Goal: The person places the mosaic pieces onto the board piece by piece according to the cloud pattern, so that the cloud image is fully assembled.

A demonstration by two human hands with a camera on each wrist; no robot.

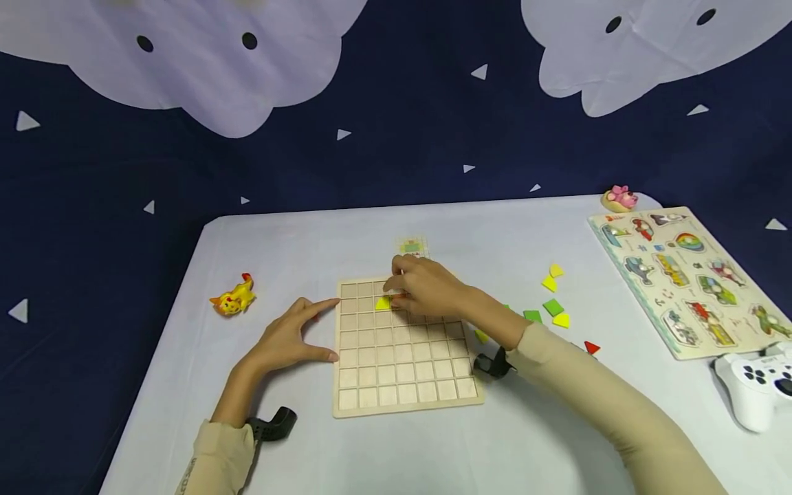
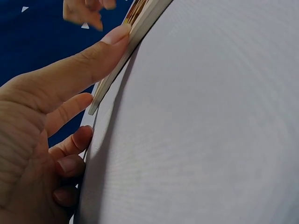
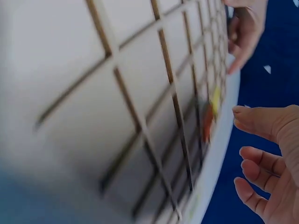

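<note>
A wooden grid board (image 1: 386, 395) lies flat on the table. My left hand (image 1: 281, 338) is at its left side, with the thumb and index finger spread and touching the edge; the left wrist view shows the thumb (image 2: 88, 63) against the rim. Over the board's upper part hovers my right hand (image 1: 427, 285), its fingers loosely bent and apart in the right wrist view, with nothing visible between them. Under it, a yellow piece (image 1: 383, 303) lies in the grid, with a red-orange piece (image 3: 208, 123) beside it. A small pattern card (image 1: 413, 246) lies behind the board, partly hidden.
Right of the board lie several loose yellow, green and red pieces, among them a green square (image 1: 553, 306) and a red triangle (image 1: 591, 347). Farther right are a picture puzzle (image 1: 668, 302), a white game controller (image 1: 751, 392) and a pink figurine (image 1: 620, 199). A yellow toy (image 1: 234, 298) lies left.
</note>
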